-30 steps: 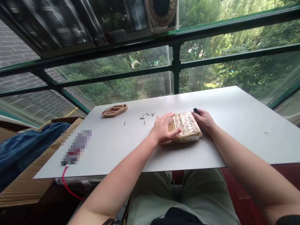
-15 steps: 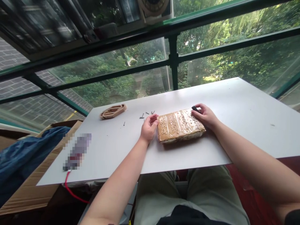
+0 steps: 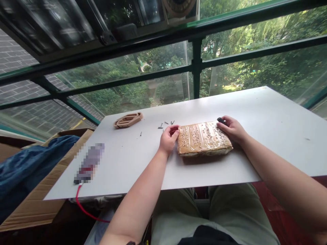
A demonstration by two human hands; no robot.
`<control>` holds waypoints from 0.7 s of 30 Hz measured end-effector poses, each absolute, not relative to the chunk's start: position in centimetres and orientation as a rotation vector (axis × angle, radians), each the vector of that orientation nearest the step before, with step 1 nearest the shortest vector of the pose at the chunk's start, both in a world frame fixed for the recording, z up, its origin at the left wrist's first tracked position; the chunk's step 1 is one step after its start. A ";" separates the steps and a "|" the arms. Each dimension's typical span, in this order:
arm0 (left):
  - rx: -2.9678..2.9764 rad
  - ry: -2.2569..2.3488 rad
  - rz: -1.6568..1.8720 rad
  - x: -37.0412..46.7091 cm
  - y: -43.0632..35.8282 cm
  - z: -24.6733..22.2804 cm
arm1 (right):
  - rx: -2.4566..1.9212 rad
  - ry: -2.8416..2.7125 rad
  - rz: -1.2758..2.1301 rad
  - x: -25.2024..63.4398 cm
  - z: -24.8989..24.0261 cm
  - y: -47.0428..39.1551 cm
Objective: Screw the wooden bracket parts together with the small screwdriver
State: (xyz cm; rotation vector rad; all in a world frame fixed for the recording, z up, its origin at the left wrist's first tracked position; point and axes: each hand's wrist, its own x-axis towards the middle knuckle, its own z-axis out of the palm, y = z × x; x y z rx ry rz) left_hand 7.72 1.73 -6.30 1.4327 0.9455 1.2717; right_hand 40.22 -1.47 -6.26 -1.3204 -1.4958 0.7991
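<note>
A flat cardboard block (image 3: 204, 139), wrapped in clear tape and dotted with many small holes, lies on the white table (image 3: 143, 163). At its left end, my left hand (image 3: 168, 139) grips the edge with curled fingers and thumb. My right hand (image 3: 233, 129) is closed around a short black object (image 3: 221, 120) at the block's far right corner. Most of that black object is covered by the fingers, so its kind cannot be made out. Several loose screws (image 3: 160, 127) lie just beyond my left hand.
A brown wooden-looking frame (image 3: 128, 120) lies at the table's far left. Nearer, a blurred-out flat object (image 3: 90, 162) has a red cable (image 3: 84, 209) hanging over the edge. A cardboard box (image 3: 38, 200) with blue cloth stands left of the table. Green-framed windows (image 3: 196, 68) rise behind.
The whole scene has shifted slightly right in view as the camera turned. Both hands keep their places at the block, with no clear movement against the table.
</note>
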 end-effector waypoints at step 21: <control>1.604 0.824 0.968 7.2 0.8 -5.9 | -1.347 -1.518 0.704 39.7 -6.4 -1.5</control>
